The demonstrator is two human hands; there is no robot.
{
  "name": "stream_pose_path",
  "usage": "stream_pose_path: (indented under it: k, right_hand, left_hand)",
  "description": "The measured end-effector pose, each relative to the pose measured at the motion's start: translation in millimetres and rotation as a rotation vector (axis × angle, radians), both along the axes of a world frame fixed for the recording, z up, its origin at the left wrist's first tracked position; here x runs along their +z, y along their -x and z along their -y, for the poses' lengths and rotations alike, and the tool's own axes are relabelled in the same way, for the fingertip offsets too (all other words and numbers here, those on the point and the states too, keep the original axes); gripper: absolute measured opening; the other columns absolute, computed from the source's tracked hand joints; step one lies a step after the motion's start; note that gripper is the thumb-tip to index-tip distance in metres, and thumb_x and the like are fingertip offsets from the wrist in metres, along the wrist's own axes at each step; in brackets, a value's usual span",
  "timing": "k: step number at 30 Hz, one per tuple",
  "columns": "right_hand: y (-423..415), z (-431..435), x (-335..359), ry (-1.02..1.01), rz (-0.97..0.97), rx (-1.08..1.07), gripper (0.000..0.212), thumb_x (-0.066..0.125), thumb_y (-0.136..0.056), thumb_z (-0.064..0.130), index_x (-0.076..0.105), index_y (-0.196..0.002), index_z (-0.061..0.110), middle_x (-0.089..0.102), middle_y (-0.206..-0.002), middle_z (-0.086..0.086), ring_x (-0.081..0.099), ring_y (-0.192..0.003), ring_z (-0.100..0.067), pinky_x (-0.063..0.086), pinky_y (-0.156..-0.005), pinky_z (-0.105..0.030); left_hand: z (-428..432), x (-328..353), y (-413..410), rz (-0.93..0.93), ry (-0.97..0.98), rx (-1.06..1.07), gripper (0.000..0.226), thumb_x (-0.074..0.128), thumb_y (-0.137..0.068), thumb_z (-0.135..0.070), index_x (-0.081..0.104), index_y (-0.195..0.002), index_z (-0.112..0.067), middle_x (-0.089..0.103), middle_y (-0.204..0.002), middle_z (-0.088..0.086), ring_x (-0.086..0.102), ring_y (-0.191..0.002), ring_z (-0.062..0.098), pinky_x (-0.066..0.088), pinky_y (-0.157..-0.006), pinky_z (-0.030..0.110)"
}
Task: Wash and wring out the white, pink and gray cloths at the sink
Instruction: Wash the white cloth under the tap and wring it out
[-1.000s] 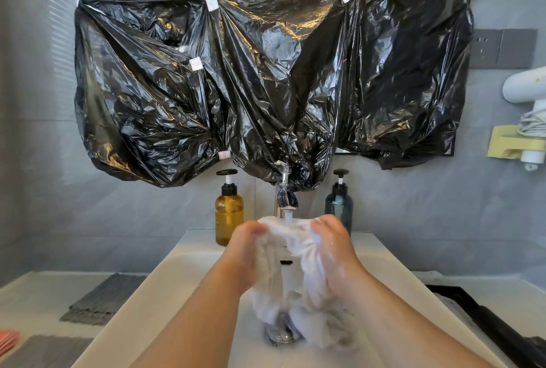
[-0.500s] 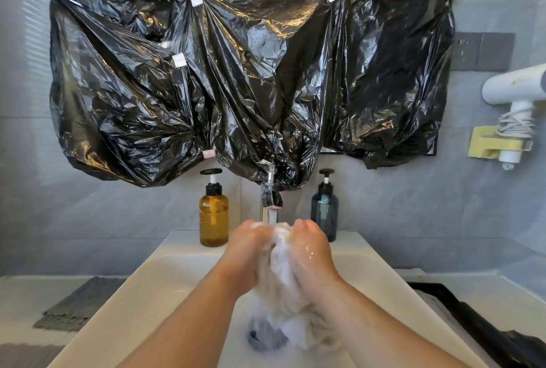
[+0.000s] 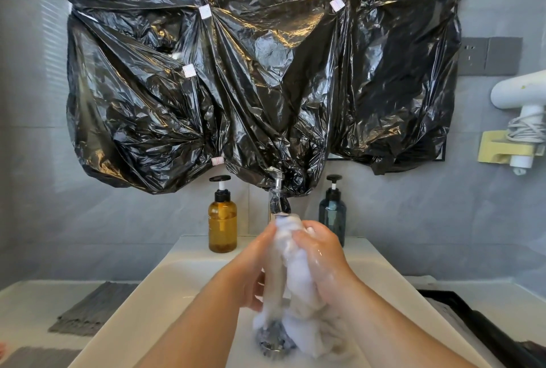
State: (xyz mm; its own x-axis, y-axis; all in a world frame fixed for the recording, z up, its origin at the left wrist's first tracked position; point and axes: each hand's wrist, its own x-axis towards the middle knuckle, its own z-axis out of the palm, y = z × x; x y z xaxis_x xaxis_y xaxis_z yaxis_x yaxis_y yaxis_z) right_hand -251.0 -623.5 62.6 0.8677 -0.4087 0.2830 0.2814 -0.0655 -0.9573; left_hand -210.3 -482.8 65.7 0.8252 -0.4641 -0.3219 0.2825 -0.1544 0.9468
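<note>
Over the white sink (image 3: 165,288), both hands hold the wet white cloth (image 3: 295,273) bunched between them, right under the chrome faucet (image 3: 277,205). My left hand (image 3: 254,267) grips its left side and my right hand (image 3: 322,261) grips its right side, both wet. The cloth's lower end hangs onto the metal drain (image 3: 274,338). A gray cloth (image 3: 85,308) lies flat on the counter to the left. A sliver of the pink cloth (image 3: 2,348) shows at the left edge.
An amber pump bottle (image 3: 222,220) and a dark blue pump bottle (image 3: 332,214) stand behind the sink on either side of the faucet. Black plastic sheeting (image 3: 260,72) covers the wall above. A white hair dryer (image 3: 523,107) hangs at the right. A black tray (image 3: 484,329) sits on the right counter.
My hands have closed together on the white cloth, squeezing it from a spread bundle into a narrow bunch. The camera view has shifted slightly.
</note>
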Motion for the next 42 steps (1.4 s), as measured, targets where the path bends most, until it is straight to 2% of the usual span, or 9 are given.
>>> stream_pose_path:
  k: [4, 9, 16, 19, 24, 27, 33, 37, 42]
  right_hand:
    - [-4.1, -0.1, -1.6, -0.067, 0.007, 0.014, 0.006, 0.065, -0.088, 0.01, 0.069, -0.089, 0.014, 0.072, -0.089, -0.016, 0.067, -0.078, -0.027, 0.053, -0.071, -0.039]
    - [-1.9, -2.2, 0.6, 0.05, -0.109, 0.068, 0.002, 0.071, -0.085, 0.015, 0.07, -0.087, 0.015, 0.068, -0.083, -0.006, 0.064, -0.076, -0.022, 0.049, -0.069, -0.033]
    - [-2.0, -2.3, -14.9, 0.099, -0.481, 0.358, 0.071, 0.05, -0.081, 0.084, 0.07, -0.12, 0.028, 0.072, -0.118, -0.004, 0.062, -0.116, -0.019, 0.045, -0.104, -0.034]
    - [-4.1, -6.1, -12.1, 0.033, -0.382, 0.313, 0.055, 0.056, -0.092, 0.065, 0.071, -0.119, 0.02, 0.077, -0.1, -0.006, 0.07, -0.098, -0.02, 0.055, -0.082, -0.027]
    - [-7.7, -12.5, -14.7, 0.021, -0.19, 0.139, 0.044, 0.067, -0.084, 0.05, 0.073, -0.116, 0.021, 0.076, -0.1, -0.004, 0.072, -0.092, -0.02, 0.057, -0.082, -0.035]
    - [-2.3, -17.4, -22.7, 0.27, -0.151, 0.037, 0.039, 0.05, -0.094, 0.063, 0.074, -0.109, 0.035, 0.076, -0.097, 0.008, 0.071, -0.093, -0.011, 0.056, -0.084, -0.032]
    - [1.8, -16.0, -20.0, 0.376, -0.144, -0.168, 0.033, 0.049, -0.101, 0.048, 0.069, -0.09, 0.024, 0.068, -0.083, 0.009, 0.062, -0.078, -0.004, 0.04, -0.061, -0.021]
    - [2.1, -11.2, -9.5, 0.259, -0.192, -0.17, 0.036, 0.049, -0.1, 0.039, 0.065, -0.074, 0.019, 0.067, -0.076, 0.003, 0.061, -0.073, -0.012, 0.045, -0.063, -0.028]
    - [2.8, 1.4, -3.0, 0.081, -0.201, -0.168, 0.025, 0.062, -0.094, 0.037, 0.054, -0.094, 0.013, 0.061, -0.085, -0.005, 0.06, -0.075, -0.021, 0.045, -0.065, -0.032]
  left_hand:
    - [-2.6, -3.1, -7.0, -0.078, 0.112, -0.06, 0.096, 0.045, -0.073, -0.093, 0.069, -0.118, -0.012, 0.074, -0.108, 0.022, 0.071, -0.101, 0.043, 0.056, -0.087, 0.06]
    - [1.5, -1.1, -12.1, 0.055, 0.354, 0.253, 0.04, 0.066, -0.092, -0.037, 0.066, -0.12, -0.009, 0.076, -0.104, 0.017, 0.073, -0.096, 0.036, 0.056, -0.091, 0.051]
    - [1.4, 9.5, -9.4, 0.107, 0.583, 0.435, 0.011, 0.054, -0.095, -0.01, 0.059, -0.085, -0.007, 0.059, -0.054, 0.007, 0.054, -0.042, 0.016, 0.041, -0.043, 0.018]
    - [4.0, 9.5, -6.5, 0.123, 0.538, 0.433, 0.017, 0.059, -0.096, -0.025, 0.06, -0.1, -0.008, 0.06, -0.072, 0.009, 0.057, -0.057, 0.017, 0.045, -0.049, 0.023]
    - [12.6, 1.8, -8.4, 0.167, 0.304, 0.495, 0.039, 0.057, -0.097, -0.047, 0.054, -0.121, -0.016, 0.064, -0.109, 0.015, 0.062, -0.1, 0.031, 0.055, -0.087, 0.045]
    - [18.3, 1.8, -4.8, 0.287, 0.227, 0.488, 0.032, 0.05, -0.101, -0.045, 0.048, -0.119, -0.018, 0.06, -0.107, 0.011, 0.06, -0.099, 0.027, 0.054, -0.087, 0.044]
    - [24.6, -3.6, -1.4, 0.559, 0.071, 0.374, 0.016, 0.046, -0.103, -0.028, 0.057, -0.1, -0.017, 0.06, -0.092, 0.001, 0.056, -0.076, 0.011, 0.051, -0.075, 0.035]
    - [27.4, -1.7, -0.5, 0.626, -0.061, 0.268, 0.014, 0.048, -0.1, -0.021, 0.057, -0.101, -0.011, 0.062, -0.096, 0.007, 0.059, -0.084, 0.022, 0.055, -0.084, 0.044]
    - [20.8, 1.3, 8.9, 0.424, 0.072, 0.165, 0.023, 0.047, -0.103, -0.033, 0.057, -0.116, -0.017, 0.067, -0.106, 0.01, 0.066, -0.091, 0.026, 0.059, -0.06, 0.033]
